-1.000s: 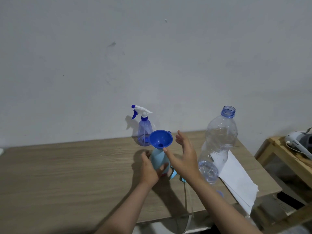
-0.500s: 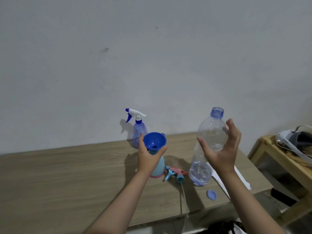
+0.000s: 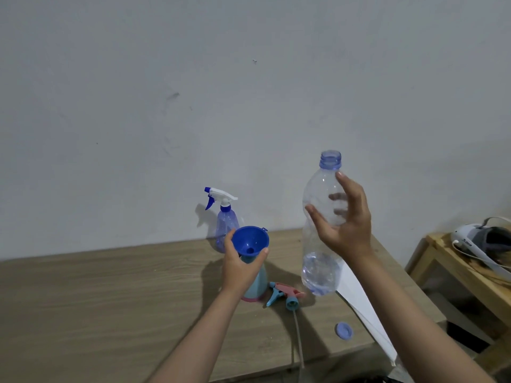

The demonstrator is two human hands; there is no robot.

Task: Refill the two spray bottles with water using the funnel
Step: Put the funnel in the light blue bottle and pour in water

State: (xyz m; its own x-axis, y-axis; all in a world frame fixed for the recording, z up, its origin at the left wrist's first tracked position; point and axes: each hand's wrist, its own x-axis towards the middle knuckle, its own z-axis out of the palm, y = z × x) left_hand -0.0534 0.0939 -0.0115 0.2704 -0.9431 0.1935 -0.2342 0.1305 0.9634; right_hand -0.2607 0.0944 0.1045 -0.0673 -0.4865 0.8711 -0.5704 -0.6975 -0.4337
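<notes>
A blue funnel (image 3: 250, 240) sits in the neck of a light-blue spray bottle (image 3: 257, 286) with a pink base, standing on the wooden table (image 3: 96, 299). My left hand (image 3: 240, 266) grips the bottle's neck just under the funnel. My right hand (image 3: 345, 219) holds a clear plastic water bottle (image 3: 320, 239), uncapped and upright, lifted off the table; a little water sits in its bottom. A second spray bottle (image 3: 225, 225), clear blue with a white trigger head, stands behind by the wall. The light-blue bottle's pink and blue trigger head (image 3: 284, 295) lies on the table with its tube trailing.
The water bottle's blue cap (image 3: 343, 330) lies near the table's front edge. A white sheet of paper (image 3: 362, 305) hangs over the right edge. A wooden side table (image 3: 453, 266) at the right carries a white headset (image 3: 481, 241) with a cable.
My right hand closed round the water bottle and lifted it off the table. My left hand kept its grip under the funnel.
</notes>
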